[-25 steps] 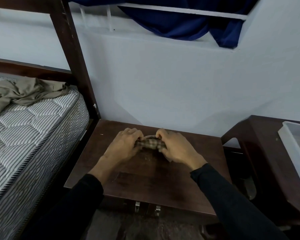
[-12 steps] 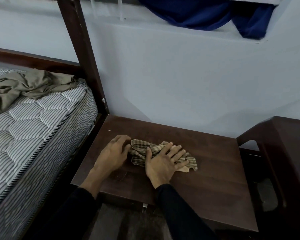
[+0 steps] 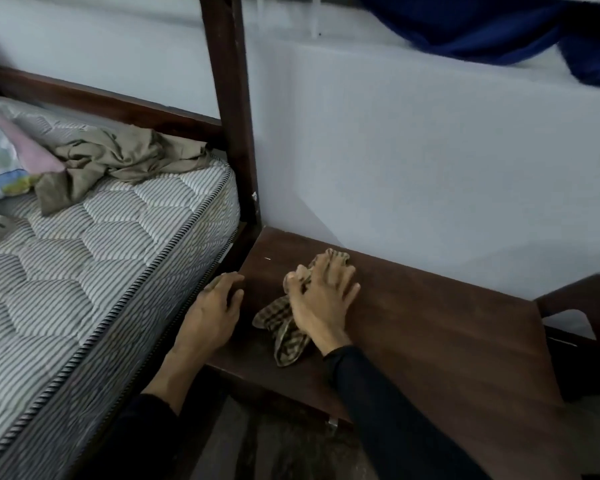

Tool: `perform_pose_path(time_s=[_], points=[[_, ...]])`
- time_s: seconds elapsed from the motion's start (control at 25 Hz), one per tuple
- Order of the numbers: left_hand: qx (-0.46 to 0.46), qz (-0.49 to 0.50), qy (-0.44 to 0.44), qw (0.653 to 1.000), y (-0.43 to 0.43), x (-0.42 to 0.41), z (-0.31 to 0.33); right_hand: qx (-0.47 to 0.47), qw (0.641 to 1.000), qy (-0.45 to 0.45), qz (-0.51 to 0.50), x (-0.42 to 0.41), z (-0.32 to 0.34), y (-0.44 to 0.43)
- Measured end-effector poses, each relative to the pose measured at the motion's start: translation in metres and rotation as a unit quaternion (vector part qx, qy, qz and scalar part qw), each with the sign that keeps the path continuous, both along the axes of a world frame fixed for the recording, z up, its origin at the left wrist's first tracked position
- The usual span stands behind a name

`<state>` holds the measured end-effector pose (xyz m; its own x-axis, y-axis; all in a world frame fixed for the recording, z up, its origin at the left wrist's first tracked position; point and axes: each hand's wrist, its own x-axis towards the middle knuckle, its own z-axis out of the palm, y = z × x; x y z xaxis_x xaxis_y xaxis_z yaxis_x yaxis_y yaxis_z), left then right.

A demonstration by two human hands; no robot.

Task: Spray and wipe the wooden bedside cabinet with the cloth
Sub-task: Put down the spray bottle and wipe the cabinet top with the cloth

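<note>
The dark wooden bedside cabinet stands against the pale wall, right of the bed. A checked brown cloth lies crumpled on its top near the left rear. My right hand lies flat on the cloth and presses it down with spread fingers. My left hand rests on the cabinet's left edge, fingers loosely curled over it, beside the mattress. No spray bottle is in view.
A striped mattress with a rumpled olive garment and a pillow fills the left. A dark bedpost rises at the cabinet's rear left corner. Blue fabric hangs above. Another dark furniture piece stands at the right.
The cloth went from bunched between both hands to pressed under my right hand, which slid it toward the rear left. My left hand let go and moved to the cabinet's left edge.
</note>
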<state>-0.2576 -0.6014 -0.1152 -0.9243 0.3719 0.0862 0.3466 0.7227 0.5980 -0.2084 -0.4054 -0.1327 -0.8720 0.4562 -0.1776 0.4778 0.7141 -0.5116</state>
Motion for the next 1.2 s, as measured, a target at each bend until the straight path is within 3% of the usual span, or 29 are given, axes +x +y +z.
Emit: perform_pose_path(time_s=[0.08, 0.16, 0.4, 0.52, 0.6, 0.76, 0.84, 0.92, 1.0, 1.2], points=[[-0.014, 0.003, -0.006, 1.0, -0.002, 0.0, -0.005, 0.016, 0.994, -0.023, -0.102, 0.0, -0.004, -0.022], [-0.022, 0.006, -0.015, 1.0, -0.003, 0.002, -0.01, 0.077, 0.992, -0.019, -0.098, -0.013, -0.012, -0.026], [-0.029, 0.014, -0.01, 0.999, -0.019, -0.011, -0.02, 0.153, 0.982, 0.012, 0.106, -0.104, -0.019, -0.03], [-0.029, 0.001, -0.002, 1.0, -0.014, -0.014, -0.02, 0.166, 0.958, 0.048, 0.229, -0.046, -0.02, -0.05], [-0.013, -0.003, -0.013, 1.0, -0.007, -0.015, -0.019, 0.16, 0.963, 0.069, 0.204, -0.013, -0.024, -0.018], [-0.012, -0.029, 0.004, 1.0, 0.0, -0.008, -0.016, 0.151, 0.988, 0.013, 0.01, -0.057, -0.02, 0.046], [-0.017, -0.029, 0.019, 0.999, 0.004, -0.005, -0.014, 0.153, 0.986, 0.021, 0.065, -0.064, -0.015, 0.014], [-0.03, -0.052, 0.02, 0.998, 0.018, -0.001, -0.014, 0.166, 0.974, 0.032, 0.151, -0.014, -0.016, -0.022], [-0.033, -0.073, 0.007, 0.997, 0.04, 0.004, -0.014, 0.158, 0.974, 0.055, 0.155, 0.052, -0.018, -0.001], [-0.036, -0.122, 0.0, 0.992, 0.082, 0.027, 0.0, 0.157, 0.982, -0.011, -0.107, 0.095, -0.021, 0.184]])
